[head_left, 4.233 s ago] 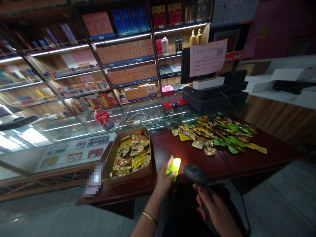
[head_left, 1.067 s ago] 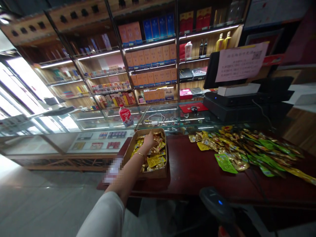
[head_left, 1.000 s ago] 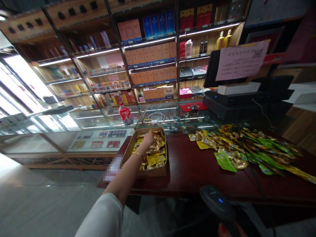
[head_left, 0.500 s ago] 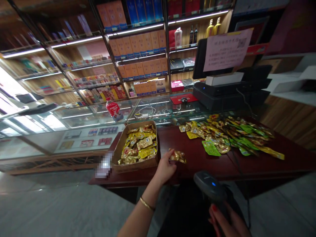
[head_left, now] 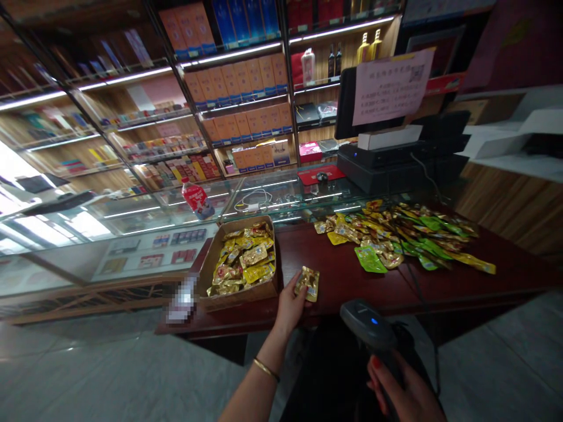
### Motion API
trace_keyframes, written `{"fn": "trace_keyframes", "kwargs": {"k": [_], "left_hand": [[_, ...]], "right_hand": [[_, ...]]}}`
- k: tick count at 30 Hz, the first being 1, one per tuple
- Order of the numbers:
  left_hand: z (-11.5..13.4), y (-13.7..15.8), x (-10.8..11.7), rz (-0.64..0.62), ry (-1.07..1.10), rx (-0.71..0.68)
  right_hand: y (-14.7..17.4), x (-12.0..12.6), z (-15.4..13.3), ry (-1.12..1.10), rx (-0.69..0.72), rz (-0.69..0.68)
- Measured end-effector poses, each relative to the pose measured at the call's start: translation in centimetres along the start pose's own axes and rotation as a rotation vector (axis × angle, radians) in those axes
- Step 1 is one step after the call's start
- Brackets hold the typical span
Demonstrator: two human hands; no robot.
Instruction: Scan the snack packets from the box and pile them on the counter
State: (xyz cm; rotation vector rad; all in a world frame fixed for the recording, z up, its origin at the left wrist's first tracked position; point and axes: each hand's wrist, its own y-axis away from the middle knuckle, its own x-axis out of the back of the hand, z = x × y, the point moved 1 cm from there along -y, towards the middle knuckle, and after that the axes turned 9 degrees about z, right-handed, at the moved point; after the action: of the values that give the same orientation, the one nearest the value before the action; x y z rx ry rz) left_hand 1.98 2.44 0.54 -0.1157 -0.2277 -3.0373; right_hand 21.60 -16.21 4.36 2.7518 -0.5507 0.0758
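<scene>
My left hand (head_left: 291, 306) pinches a small gold snack packet (head_left: 308, 282), its flat face turned up, above the dark red table (head_left: 325, 305). In my right hand (head_left: 398, 384) is a black barcode scanner (head_left: 368, 326) with a lit blue light, its head tilted toward the packet but apart from it. Just left of my left hand stands an open cardboard box (head_left: 237, 302) holding many gold and yellow packets (head_left: 254, 255). A spread heap of gold, yellow and green packets (head_left: 409, 234) lies on the table's right side, with a green packet (head_left: 370, 259) at its near edge.
Behind the table runs a glass display counter (head_left: 281, 196) bearing a red bottle (head_left: 196, 198), a white cable (head_left: 254, 206) and a mouse (head_left: 322, 176). A monitor with a paper sign (head_left: 391, 88) stands at back right. The scanner's cord (head_left: 416, 287) crosses the packet heap.
My left hand has turned the gold packet from crumpled edge-on to flat side up. The scanner stays in my right hand, and the whole view has shifted slightly.
</scene>
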Motion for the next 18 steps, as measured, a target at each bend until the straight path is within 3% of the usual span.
{"fn": "trace_keyframes", "kwargs": {"k": [6,11,18], "left_hand": [[0.1,0.3,0.3,-0.086,0.091,0.012],[0.6,0.3,0.5,-0.121,0.023,0.0],[0.9,0.7,0.5,-0.105,-0.023,-0.021]], "right_hand": [[-0.9,-0.8,0.2,0.053,-0.031,-0.143],[-0.8,-1.3,0.4,0.005,-0.089,-0.159],[-0.9,-1.5,0.6,-0.024,-0.03,-0.141]]}}
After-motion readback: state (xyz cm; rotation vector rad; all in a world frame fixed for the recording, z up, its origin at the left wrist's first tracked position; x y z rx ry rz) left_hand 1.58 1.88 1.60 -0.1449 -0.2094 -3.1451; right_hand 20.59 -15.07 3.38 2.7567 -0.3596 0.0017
